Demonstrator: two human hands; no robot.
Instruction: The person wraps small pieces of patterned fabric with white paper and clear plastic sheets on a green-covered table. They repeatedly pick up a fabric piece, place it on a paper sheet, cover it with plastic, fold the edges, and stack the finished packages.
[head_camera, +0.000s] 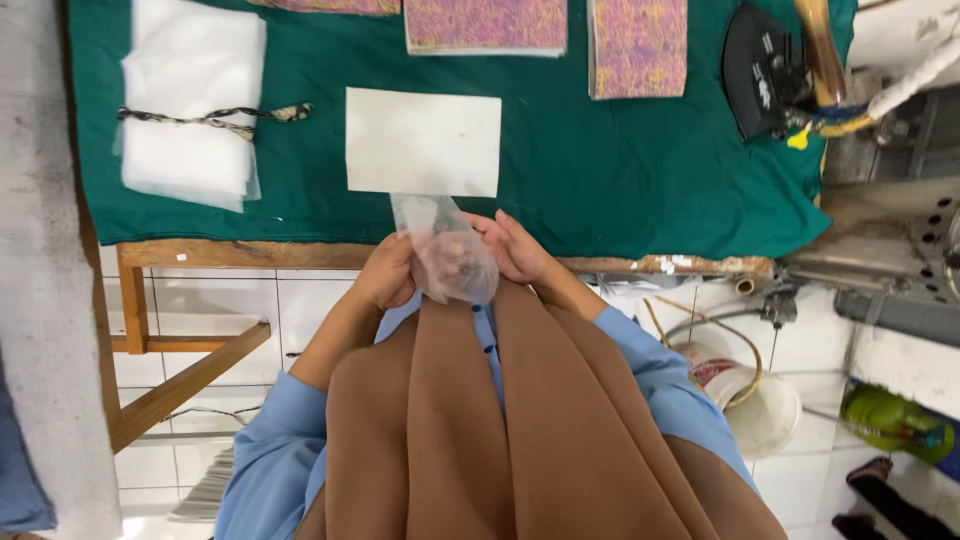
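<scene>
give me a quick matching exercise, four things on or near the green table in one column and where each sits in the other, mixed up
Things:
1. clear plastic bag
2. white sheet
3. bundle of white bags
4. black iron

Places:
A. far right of the green cloth
B. far left of the cloth, tied with a dark cord
C. between the left hand and right hand, at the table's front edge
D. flat in the middle of the cloth

Pairs: 1-C, 2-D, 3-B, 4-A
</scene>
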